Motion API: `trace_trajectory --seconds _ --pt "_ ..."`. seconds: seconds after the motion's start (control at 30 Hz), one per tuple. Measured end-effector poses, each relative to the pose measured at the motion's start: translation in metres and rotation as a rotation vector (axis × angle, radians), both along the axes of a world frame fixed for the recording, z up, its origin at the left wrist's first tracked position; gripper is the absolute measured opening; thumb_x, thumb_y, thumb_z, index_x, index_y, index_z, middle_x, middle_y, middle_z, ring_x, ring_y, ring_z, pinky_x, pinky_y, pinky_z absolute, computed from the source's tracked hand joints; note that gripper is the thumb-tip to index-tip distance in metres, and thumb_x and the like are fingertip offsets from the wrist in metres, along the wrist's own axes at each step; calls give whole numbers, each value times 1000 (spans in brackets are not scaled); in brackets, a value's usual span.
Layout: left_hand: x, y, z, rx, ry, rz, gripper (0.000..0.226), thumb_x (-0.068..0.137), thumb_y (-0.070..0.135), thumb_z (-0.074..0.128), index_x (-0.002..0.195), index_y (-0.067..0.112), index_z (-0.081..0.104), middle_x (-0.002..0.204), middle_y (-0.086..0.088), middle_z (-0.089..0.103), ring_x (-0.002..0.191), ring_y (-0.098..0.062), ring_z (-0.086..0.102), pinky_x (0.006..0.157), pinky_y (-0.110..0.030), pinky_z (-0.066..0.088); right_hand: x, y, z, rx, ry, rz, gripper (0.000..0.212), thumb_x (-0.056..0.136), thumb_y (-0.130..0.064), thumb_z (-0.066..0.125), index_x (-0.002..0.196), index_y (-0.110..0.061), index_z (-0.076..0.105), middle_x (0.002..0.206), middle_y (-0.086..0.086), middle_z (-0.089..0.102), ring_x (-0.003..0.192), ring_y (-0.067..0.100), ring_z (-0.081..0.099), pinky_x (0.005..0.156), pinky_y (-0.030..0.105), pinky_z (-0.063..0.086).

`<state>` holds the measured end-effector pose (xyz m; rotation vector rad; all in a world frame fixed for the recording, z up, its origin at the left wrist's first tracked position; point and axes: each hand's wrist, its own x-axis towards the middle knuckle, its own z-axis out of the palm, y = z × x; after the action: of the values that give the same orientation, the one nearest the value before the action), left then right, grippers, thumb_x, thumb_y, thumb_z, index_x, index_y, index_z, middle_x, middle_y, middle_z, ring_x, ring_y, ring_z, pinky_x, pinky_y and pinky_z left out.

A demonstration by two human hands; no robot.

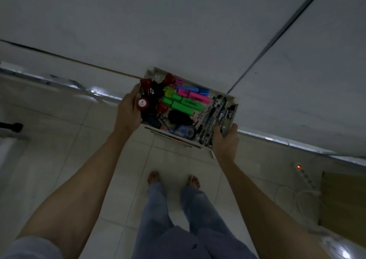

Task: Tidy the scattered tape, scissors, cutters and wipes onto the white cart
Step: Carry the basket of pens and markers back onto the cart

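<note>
I hold a white stationery tray (pixel 233 100) in both hands, out in front of me at the edge of a white table (pixel 178 31). My left hand (pixel 128 110) grips its left side and my right hand (pixel 224 140) grips its near right corner. Inside lie green, pink and blue highlighters (pixel 186 102), red-capped stamps (pixel 143 103), a blue correction tape roller (pixel 186 131), a black object (pixel 179 117) and several dark pens (pixel 215 112). No scissors, cutters, wipes or white cart show in this dim view.
The white table fills the top of the view, with a dark seam (pixel 277 35) crossing it. Below are a pale tiled floor (pixel 79 140), my bare feet (pixel 174 178), a power strip (pixel 306 176) with a red light at right, beside a brown cardboard box (pixel 344 205).
</note>
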<state>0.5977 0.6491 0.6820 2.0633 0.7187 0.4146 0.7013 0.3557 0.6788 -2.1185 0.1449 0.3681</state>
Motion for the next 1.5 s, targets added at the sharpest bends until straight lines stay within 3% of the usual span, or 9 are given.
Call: trace_trajectory --seconds 0.1,0.33,0.47,0.57,0.7,0.87,1.23,1.4,1.5 --pt "20 12 -3 -39 7 -48 37 111 18 40 144 17 57 126 -14 71 118 -31 67 101 -50 55 4 6 3 -13 23 -59 34 97 -29 62 119 -4 52 100 15 68 85 31 65 68 37 51" --pt "11 39 -5 11 125 50 43 99 -6 41 134 12 57 115 -17 70 104 -37 66 93 -55 56 4 44 10 -32 33 -55 28 99 -34 61 108 -9 52 79 0 60 71 22 59 56 28 41" --pt "-1 69 -28 -186 -39 0 45 107 22 44 151 20 52 139 -10 64 131 -26 61 114 -53 47 6 72 14 -33 34 -43 41 95 -46 64 111 -9 56 91 7 66 80 26 63 67 35 52" --pt "4 81 -46 -263 -25 27 52 106 45 44 152 22 51 141 -12 63 135 -28 59 115 -56 46 15 78 20 -81 22 -21 39 96 -47 65 107 -11 55 81 -3 62 70 15 61 54 27 48" --pt "4 63 -23 -164 -33 78 52 107 36 40 152 13 50 133 -13 65 125 -17 60 110 -40 51 28 81 25 -136 20 28 37 94 -49 65 104 -16 54 80 -4 62 67 12 63 53 27 51" --pt "1 57 -23 -158 -48 125 52 107 37 39 152 13 50 133 -13 66 124 -22 63 107 -48 54 28 80 25 -126 -2 30 28 96 -41 66 102 -16 55 76 -8 60 60 5 58 39 9 39" --pt "7 70 -31 -264 -29 41 42 113 24 37 152 10 46 139 -17 62 128 -30 62 107 -47 54 22 75 15 -46 -7 -103 45 97 -58 53 77 -18 58 67 -1 57 60 15 51 60 30 41" --pt "-7 73 -21 -405 -9 137 39 113 33 35 145 17 51 134 -3 59 120 -15 61 97 -25 53 0 46 14 338 192 -141 37 108 -47 39 108 -29 71 101 -8 72 96 8 66 91 30 52" --pt "-44 69 -43 -428 7 341 25 108 23 42 123 26 62 108 2 62 97 -16 60 73 -24 48 -32 20 -12 357 214 -351 34 106 -35 40 118 -18 67 99 5 68 91 22 65 85 37 50"
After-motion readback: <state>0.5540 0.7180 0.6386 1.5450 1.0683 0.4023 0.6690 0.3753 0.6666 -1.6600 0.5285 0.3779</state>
